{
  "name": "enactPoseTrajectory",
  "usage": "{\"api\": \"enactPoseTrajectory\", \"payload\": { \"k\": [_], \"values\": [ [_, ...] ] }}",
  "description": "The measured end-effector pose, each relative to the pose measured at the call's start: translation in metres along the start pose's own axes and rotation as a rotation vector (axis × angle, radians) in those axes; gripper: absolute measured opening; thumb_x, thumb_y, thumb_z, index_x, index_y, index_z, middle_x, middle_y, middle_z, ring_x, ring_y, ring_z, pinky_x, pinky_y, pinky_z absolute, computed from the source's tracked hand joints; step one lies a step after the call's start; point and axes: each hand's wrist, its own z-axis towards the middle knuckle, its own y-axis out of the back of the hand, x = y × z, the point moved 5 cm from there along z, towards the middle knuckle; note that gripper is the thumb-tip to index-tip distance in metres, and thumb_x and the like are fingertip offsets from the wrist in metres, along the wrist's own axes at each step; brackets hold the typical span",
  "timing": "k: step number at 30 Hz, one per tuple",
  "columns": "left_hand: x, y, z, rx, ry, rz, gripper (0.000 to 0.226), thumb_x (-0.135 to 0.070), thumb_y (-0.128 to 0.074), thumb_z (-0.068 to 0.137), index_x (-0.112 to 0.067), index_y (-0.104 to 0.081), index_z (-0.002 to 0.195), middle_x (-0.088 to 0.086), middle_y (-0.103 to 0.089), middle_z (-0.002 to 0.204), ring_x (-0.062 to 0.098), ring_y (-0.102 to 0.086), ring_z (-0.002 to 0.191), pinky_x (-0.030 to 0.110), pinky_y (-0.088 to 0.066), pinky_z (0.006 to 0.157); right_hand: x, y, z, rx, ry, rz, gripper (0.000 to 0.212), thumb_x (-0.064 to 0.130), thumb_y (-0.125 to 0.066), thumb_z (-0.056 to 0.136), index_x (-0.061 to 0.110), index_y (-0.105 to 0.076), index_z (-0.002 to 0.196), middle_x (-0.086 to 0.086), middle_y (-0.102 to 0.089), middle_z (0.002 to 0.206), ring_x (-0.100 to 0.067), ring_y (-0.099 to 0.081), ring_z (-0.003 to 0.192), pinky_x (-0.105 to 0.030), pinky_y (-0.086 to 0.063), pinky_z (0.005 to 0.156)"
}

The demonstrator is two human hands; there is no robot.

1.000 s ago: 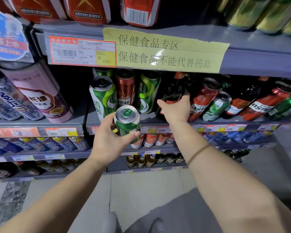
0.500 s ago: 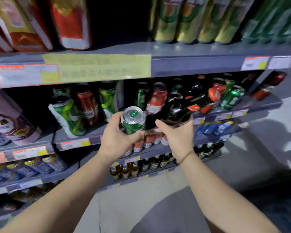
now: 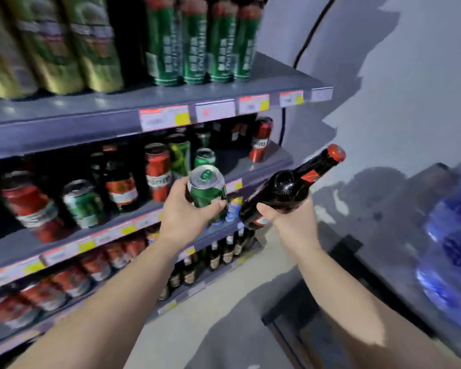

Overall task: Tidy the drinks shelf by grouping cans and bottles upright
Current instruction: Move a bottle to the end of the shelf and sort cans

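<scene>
the left hand (image 3: 183, 211) gripped a green can (image 3: 207, 189) in front of the middle shelf (image 3: 264, 166), fingers curled round its side, top turned to the camera. the right hand (image 3: 288, 222) held a dark bottle (image 3: 282, 189) round its body, tilted, with the red cap (image 3: 336, 153) up to the right. the bottle was beside the can, off the shelf. a red can (image 3: 261, 139) stood upright near the shelf's right end.

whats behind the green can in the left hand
Behind the green aluminium can gripped by the left hand: a shelf edge with price tags and another green can. Anything directly behind it is covered.
</scene>
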Motion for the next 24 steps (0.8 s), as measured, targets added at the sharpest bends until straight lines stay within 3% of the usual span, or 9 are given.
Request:
{"api": "enactPoseTrajectory", "payload": {
  "k": [3, 5, 7, 9, 12, 15, 19, 22, 24],
  "values": [
    [-0.002, -0.036, 0.021, -0.012, 0.007, 0.012, 0.068, -0.025, -0.088, 0.068, -0.015, -0.053, 0.126, -0.004, -0.063, 0.115, 0.011, -0.06, 0.105, 0.019, -0.046, 0.088, -0.014, 0.021, 0.034, -0.053, -0.018, -0.026, 0.066, 0.002, -0.085, 0.064, 0.008, -0.053, 0.121, -0.005, -0.07, 0.112, -0.012, -0.069, 0.1, -0.027, -0.055, 0.086],
    [0.008, -0.056, 0.042, -0.006, 0.037, -0.01, 0.069, -0.024, -0.088, 0.068, -0.017, -0.051, 0.126, -0.006, -0.062, 0.115, 0.013, -0.06, 0.108, 0.021, -0.047, 0.092, -0.024, 0.026, 0.056, -0.082, -0.031, -0.02, 0.064, 0.004, -0.085, 0.065, 0.014, -0.054, 0.12, 0.004, -0.07, 0.109, -0.002, -0.067, 0.096, -0.019, -0.051, 0.085],
    [0.019, -0.075, 0.063, -0.007, 0.065, -0.03, 0.069, -0.023, -0.088, 0.069, -0.021, -0.048, 0.126, -0.009, -0.062, 0.114, 0.013, -0.061, 0.108, 0.033, -0.051, 0.095, -0.03, 0.024, 0.08, -0.102, -0.037, -0.023, 0.062, 0.004, -0.085, 0.066, 0.016, -0.052, 0.117, 0.01, -0.069, 0.103, 0.007, -0.065, 0.089, -0.007, -0.047, 0.075],
    [0.029, -0.092, 0.088, -0.009, 0.075, -0.026, 0.07, -0.021, -0.087, 0.069, -0.02, -0.047, 0.127, -0.007, -0.061, 0.115, 0.013, -0.06, 0.108, 0.037, -0.05, 0.098, -0.039, 0.021, 0.106, -0.128, -0.039, -0.028, 0.059, 0.001, -0.084, 0.066, 0.013, -0.052, 0.115, 0.008, -0.069, 0.1, 0.009, -0.065, 0.084, -0.006, -0.046, 0.07],
    [0.04, -0.119, 0.125, -0.013, 0.099, 0.006, 0.064, -0.019, -0.086, 0.071, -0.022, -0.046, 0.119, -0.01, -0.058, 0.109, 0.012, -0.058, 0.105, 0.028, -0.046, 0.093, -0.045, 0.018, 0.147, -0.16, -0.029, -0.054, 0.054, -0.004, -0.082, 0.068, 0.006, -0.053, 0.112, 0.003, -0.068, 0.098, 0.013, -0.064, 0.076, -0.004, -0.045, 0.064],
    [0.054, -0.145, 0.159, -0.006, 0.146, -0.001, 0.066, -0.02, -0.086, 0.07, -0.019, -0.046, 0.123, -0.019, -0.056, 0.102, 0.012, -0.058, 0.101, 0.027, -0.046, 0.089, -0.058, 0.017, 0.187, -0.171, -0.056, -0.012, 0.053, -0.008, -0.08, 0.069, 0.008, -0.053, 0.113, 0.005, -0.066, 0.096, 0.016, -0.063, 0.074, 0.0, -0.043, 0.061],
    [0.07, -0.166, 0.2, -0.058, 0.195, 0.065, 0.06, -0.023, -0.086, 0.07, -0.012, -0.054, 0.119, -0.007, -0.063, 0.104, 0.012, -0.061, 0.096, 0.025, -0.044, 0.082, -0.08, 0.022, 0.238, -0.214, -0.1, 0.019, 0.059, 0.001, -0.085, 0.066, 0.018, -0.055, 0.114, 0.012, -0.069, 0.101, 0.006, -0.066, 0.089, -0.013, -0.047, 0.078],
    [0.087, -0.181, 0.233, -0.084, 0.203, 0.159, 0.04, -0.028, -0.086, 0.068, -0.012, -0.071, 0.102, -0.002, -0.074, 0.091, 0.014, -0.07, 0.089, 0.022, -0.049, 0.074, -0.09, 0.026, 0.277, -0.203, -0.104, 0.034, 0.059, 0.004, -0.085, 0.067, 0.022, -0.054, 0.114, 0.015, -0.068, 0.1, 0.012, -0.065, 0.085, -0.005, -0.045, 0.073],
    [0.097, -0.187, 0.247, -0.123, 0.241, 0.191, 0.051, -0.031, -0.087, 0.068, -0.009, -0.067, 0.11, -0.001, -0.072, 0.093, 0.013, -0.069, 0.091, 0.016, -0.044, 0.072, -0.097, 0.026, 0.303, -0.168, -0.1, 0.039, 0.06, 0.005, -0.085, 0.068, 0.021, -0.052, 0.116, 0.012, -0.067, 0.104, 0.014, -0.063, 0.085, -0.002, -0.044, 0.071]
  ]
}}
